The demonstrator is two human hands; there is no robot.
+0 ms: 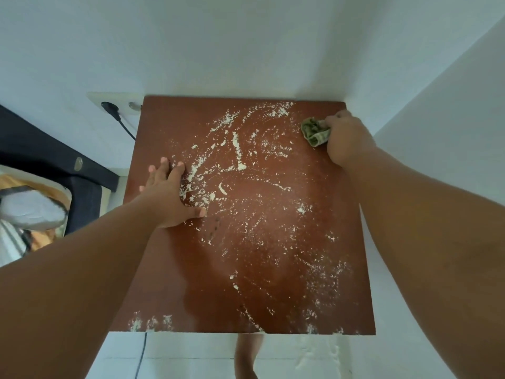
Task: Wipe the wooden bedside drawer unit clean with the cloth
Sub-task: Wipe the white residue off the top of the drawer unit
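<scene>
The reddish-brown wooden top of the bedside drawer unit (273,255) fills the middle of the view, strewn with white powder and crumbs (237,151) over most of its surface. My right hand (345,138) is at the far right corner, closed around a bunched green cloth (314,131) pressed to the wood. My left hand (170,191) lies flat on the left part of the top, fingers spread, holding nothing. The drawers themselves are hidden below the top.
White walls close in behind and to the right of the unit. A wall socket with a black plug and cable (113,110) sits at the back left. A dark bed frame and bedding (49,170) lie to the left. White powder (317,354) also marks the floor in front.
</scene>
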